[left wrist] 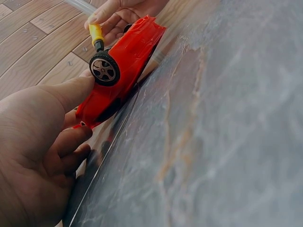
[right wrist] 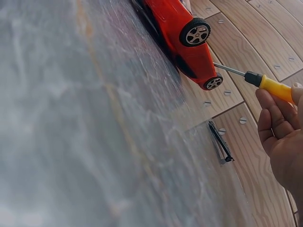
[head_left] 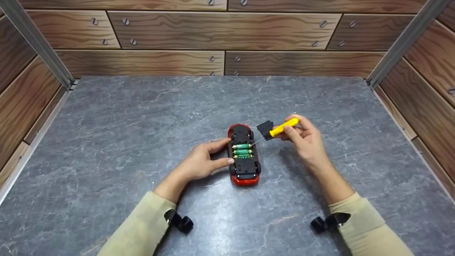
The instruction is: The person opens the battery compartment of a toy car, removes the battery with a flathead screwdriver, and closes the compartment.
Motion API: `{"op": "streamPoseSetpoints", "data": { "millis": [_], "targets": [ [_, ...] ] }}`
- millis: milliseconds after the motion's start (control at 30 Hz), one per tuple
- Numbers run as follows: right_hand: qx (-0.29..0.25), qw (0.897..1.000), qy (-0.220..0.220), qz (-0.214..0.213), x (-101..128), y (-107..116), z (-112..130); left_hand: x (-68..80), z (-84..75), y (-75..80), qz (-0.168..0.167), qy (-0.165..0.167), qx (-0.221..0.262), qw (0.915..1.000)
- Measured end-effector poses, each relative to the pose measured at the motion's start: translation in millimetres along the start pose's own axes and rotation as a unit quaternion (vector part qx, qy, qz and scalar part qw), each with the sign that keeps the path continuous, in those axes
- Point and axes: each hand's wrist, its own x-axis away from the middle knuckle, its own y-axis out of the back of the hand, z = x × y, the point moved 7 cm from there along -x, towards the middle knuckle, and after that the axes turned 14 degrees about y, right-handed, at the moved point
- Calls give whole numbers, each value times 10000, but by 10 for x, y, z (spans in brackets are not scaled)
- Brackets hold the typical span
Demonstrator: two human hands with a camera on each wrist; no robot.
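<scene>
A red toy car (head_left: 245, 179) lies upside down on the grey stone table (head_left: 117, 142). Its battery bay is open and shows three green batteries (head_left: 242, 151). My left hand (head_left: 224, 152) grips the car's left side with thumb and fingers. My right hand (head_left: 293, 125) holds a yellow-handled screwdriver (head_left: 279, 130), whose metal tip points at the bay's right edge. A black cover (head_left: 265, 127) lies just right of the car, under the screwdriver. The left wrist view shows the car (left wrist: 128, 52) and my left hand (left wrist: 71, 113). The right wrist view shows the car (right wrist: 182, 33), screwdriver (right wrist: 272, 85) and right hand (right wrist: 283, 97).
Wood-patterned walls (head_left: 220, 32) with screw heads enclose the table at the back and on both sides, with metal posts (head_left: 39, 46) in the corners. Black wrist-camera mounts (head_left: 181, 222) sit at my cuffs.
</scene>
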Motion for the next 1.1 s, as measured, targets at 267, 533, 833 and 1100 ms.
{"op": "streamPoseSetpoints", "data": {
  "millis": [267, 533, 833, 1100],
  "targets": [
    [35, 9998, 138, 120, -3, -11, 2, -13, 16, -1, 21, 26, 121, 9999],
    [-65, 9997, 217, 126, -9, -1, -2, -12, 7, 3, 48, -12, 127, 9999],
    [-130, 9999, 93, -33, -10, 15, -14, -1, -4, 2, 15, -34, 41, 10000],
    [-168, 9997, 158, -17, -8, 16, -20, -1, -5, 1, 17, -124, 44, 9999]
  ]
}}
